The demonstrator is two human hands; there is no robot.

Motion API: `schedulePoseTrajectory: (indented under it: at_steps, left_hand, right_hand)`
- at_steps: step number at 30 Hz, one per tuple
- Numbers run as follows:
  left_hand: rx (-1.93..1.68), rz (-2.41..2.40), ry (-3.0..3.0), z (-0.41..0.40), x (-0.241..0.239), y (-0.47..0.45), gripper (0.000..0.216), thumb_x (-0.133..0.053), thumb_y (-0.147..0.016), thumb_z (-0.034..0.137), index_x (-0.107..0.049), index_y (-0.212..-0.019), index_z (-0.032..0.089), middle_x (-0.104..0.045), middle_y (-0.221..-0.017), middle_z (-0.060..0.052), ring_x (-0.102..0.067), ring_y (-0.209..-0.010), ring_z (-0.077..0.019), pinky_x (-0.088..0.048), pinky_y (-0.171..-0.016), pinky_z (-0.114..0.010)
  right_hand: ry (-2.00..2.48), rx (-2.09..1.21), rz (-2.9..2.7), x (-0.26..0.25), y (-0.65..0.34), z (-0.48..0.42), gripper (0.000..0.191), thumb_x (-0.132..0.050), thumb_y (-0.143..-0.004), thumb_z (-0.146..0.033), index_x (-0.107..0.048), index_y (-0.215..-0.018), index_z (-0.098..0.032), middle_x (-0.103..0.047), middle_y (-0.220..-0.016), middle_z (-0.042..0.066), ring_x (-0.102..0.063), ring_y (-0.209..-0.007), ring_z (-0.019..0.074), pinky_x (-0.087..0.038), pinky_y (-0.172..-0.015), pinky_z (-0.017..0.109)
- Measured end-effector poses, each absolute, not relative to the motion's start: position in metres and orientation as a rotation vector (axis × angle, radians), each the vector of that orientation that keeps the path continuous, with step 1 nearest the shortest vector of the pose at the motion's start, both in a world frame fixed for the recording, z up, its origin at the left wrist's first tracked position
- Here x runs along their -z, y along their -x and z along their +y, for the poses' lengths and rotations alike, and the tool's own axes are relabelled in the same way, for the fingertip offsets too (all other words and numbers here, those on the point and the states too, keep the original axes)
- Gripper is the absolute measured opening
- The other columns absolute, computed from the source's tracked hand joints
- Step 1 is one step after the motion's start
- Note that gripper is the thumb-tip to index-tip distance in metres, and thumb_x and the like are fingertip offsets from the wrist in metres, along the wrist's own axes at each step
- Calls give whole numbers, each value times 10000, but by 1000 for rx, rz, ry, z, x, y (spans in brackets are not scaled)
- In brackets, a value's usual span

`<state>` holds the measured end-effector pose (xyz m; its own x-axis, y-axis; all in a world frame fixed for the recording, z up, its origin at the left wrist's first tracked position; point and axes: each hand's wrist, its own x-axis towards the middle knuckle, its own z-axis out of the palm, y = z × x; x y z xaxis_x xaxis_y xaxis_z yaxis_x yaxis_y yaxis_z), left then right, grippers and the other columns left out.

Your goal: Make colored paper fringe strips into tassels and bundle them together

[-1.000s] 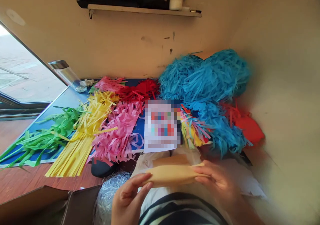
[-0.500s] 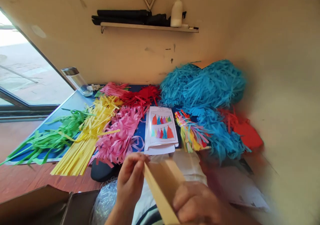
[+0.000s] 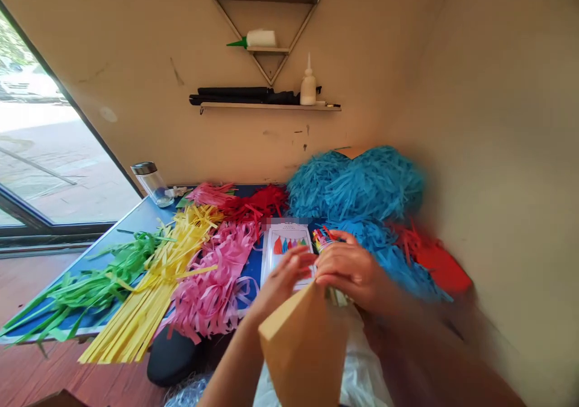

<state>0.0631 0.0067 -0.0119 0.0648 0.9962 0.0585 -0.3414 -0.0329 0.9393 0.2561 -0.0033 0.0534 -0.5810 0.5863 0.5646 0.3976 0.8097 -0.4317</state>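
Observation:
A small tan cardboard box (image 3: 305, 353) is tilted up in front of me, its near end cut off by the bottom of the view. My right hand (image 3: 350, 268) grips its far upper edge, fingers curled over it. Just left of that edge is my left hand (image 3: 289, 274), fingers apart and slightly blurred; its contact with the box is hard to make out. Behind the hands lies a white printed package (image 3: 274, 256) picturing coloured tassels, partly covered. A multicoloured tassel bundle (image 3: 319, 238) shows just past my right fingers.
On the blue table (image 3: 108, 214) lie green (image 3: 122, 268), yellow (image 3: 167, 274), pink (image 3: 217, 268) and red (image 3: 257, 205) paper fringes. Blue fringe (image 3: 362, 181) is heaped back right, beside a red piece (image 3: 441, 265). A glass bottle (image 3: 154, 184) stands back left. A wall shelf (image 3: 271, 107) holds a white bottle (image 3: 308, 87).
The view has tilted up. Both hands moved forward with the box, over the package and tassel bundle. My left hand has come off the box's left edge, and the right grips its far edge.

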Motion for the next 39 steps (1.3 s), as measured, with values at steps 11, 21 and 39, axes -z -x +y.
schedulePoseTrajectory:
  at_steps: [11, 21, 39]
  left_hand:
    - [-1339, 1128, -1368, -48, 34, -45, 155, -815, -700, 319, -731, -757, 201, -701, -760, -40, -651, -761, -189, -510, -716, -260]
    - [-1304, 1111, -957, -51, 45, -36, 232, -889, -580, 363, -726, -580, 198, -684, -617, -28, -650, -780, -207, -523, -819, -334]
    - [-1414, 962, -1802, -64, 35, -31, 197, -719, -812, 134, -725, -941, 283, -698, -741, 67, -633, -670, -108, -482, -963, -329]
  right_hand:
    - [957, -39, -2315, -42, -287, -34, 265, -540, -1002, -322, -642, -785, -211, -701, -701, -32, -609, -642, 120, -316, -941, 371]
    - [817, -575, -2319, -29, -290, -17, 329, -513, -1007, -401, -635, -759, -222, -647, -657, -37, -584, -625, 124, -354, -903, 357]
    - [723, -330, -2455, -37, -251, -27, 245, -505, -1025, -281, -649, -866, -163, -721, -755, -9, -615, -702, 131, -305, -804, 348]
